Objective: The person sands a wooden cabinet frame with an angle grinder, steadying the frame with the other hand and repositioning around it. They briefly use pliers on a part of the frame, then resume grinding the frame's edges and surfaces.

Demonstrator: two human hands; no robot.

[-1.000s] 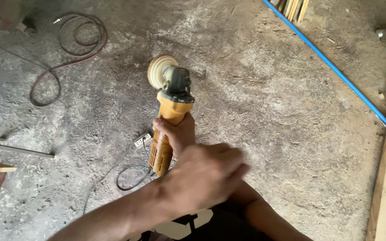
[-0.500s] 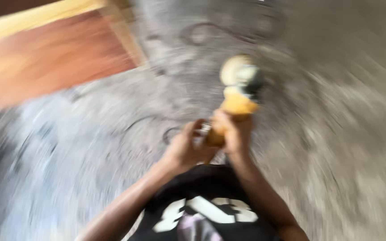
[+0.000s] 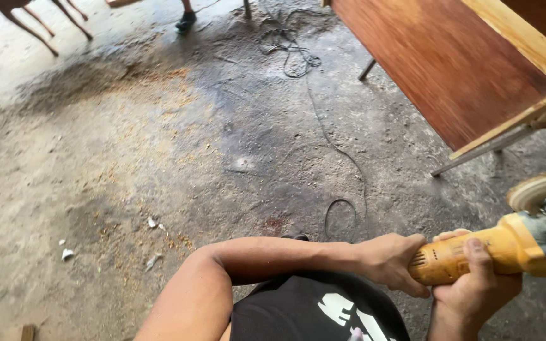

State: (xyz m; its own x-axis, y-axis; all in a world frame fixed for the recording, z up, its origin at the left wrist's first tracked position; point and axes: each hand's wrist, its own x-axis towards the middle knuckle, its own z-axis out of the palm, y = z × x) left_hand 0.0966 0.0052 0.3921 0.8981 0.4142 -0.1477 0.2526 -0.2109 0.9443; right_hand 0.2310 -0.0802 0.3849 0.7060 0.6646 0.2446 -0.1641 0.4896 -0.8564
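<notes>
On a dusty concrete floor [image 3: 159, 158], beside one red-brown panel [image 3: 450, 69], one black cable [image 3: 342, 158] trails. Low at right, one yellow grinder [image 3: 507, 246] is clamped in two hands: left hand [image 3: 390, 262] at its rear, right hand [image 3: 475, 284] mid-body.

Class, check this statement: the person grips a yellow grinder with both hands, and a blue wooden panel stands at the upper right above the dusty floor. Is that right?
Not quite. The head view shows the panel is reddish-brown with a pale wood edge, not blue. The rest holds: both the left hand and right hand grip the yellow grinder above the dusty floor.
</notes>
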